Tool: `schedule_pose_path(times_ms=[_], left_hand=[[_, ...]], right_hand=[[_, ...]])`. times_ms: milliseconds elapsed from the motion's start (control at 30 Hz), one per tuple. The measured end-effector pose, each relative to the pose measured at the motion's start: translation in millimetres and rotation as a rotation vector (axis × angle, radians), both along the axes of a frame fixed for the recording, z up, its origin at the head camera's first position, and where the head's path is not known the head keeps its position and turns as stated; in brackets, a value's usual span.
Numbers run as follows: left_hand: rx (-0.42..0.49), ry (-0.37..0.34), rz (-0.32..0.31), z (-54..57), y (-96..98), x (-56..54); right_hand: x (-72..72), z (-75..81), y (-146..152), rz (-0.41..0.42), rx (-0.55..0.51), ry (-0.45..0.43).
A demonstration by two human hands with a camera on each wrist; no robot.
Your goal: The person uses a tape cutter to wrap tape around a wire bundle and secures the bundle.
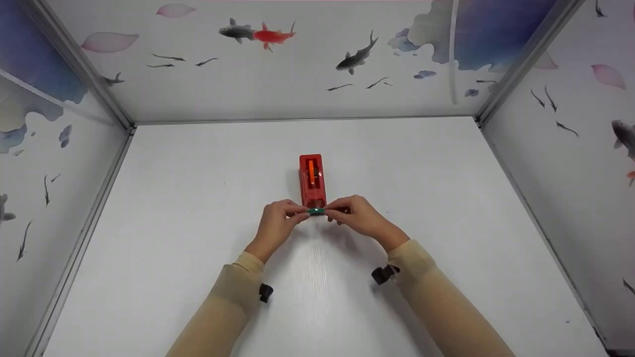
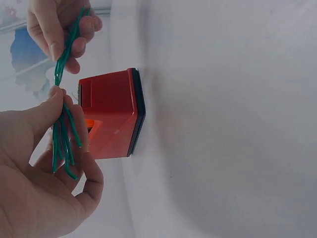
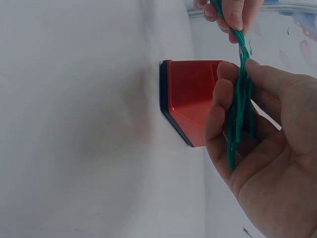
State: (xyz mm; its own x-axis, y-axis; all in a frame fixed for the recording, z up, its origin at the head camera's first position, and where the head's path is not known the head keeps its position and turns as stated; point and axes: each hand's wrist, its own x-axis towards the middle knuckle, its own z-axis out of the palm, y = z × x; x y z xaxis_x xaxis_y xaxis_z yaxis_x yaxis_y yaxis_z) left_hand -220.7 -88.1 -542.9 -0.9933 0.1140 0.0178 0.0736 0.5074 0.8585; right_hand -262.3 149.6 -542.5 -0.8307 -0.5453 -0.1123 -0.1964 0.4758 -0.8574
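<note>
Between both hands a small bundle of thin green strands (image 1: 316, 211) is stretched level, just in front of a red tape dispenser (image 1: 305, 196). My left hand (image 1: 279, 224) pinches one end between thumb and fingers. At the other end my right hand (image 1: 361, 216) pinches it the same way. In the left wrist view several loose strand ends (image 2: 62, 134) fan out over the left fingers; more strand ends (image 3: 237, 111) hang across the right palm in the right wrist view. A shiny patch shows on the bundle's middle, between the two pinches.
The dispenser stands on the white table (image 1: 198, 223), an orange roll core (image 1: 311, 172) inside it and its near end close behind the hands. Upright panels printed with fish enclose the back (image 1: 297, 89) and both sides. Small dark cameras sit at both wrists.
</note>
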Motion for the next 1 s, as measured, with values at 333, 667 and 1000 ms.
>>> schedule_pose_path(times_ms=[333, 667, 1000], left_hand=[[-0.113, 0.128, 0.025, -5.2, 3.1, -2.4], [-0.169, 0.147, 0.023, -6.0, 3.8, -2.1], [-0.137, 0.135, 0.024, -9.7, 4.8, 0.1]], right_hand=[[-2.3, 0.9, -0.3, 0.034, 0.011, 0.12], [-2.2, 0.7, -0.3, 0.054, 0.038, 0.164], [-0.9, -1.6, 1.9, 0.059, 0.044, 0.219]])
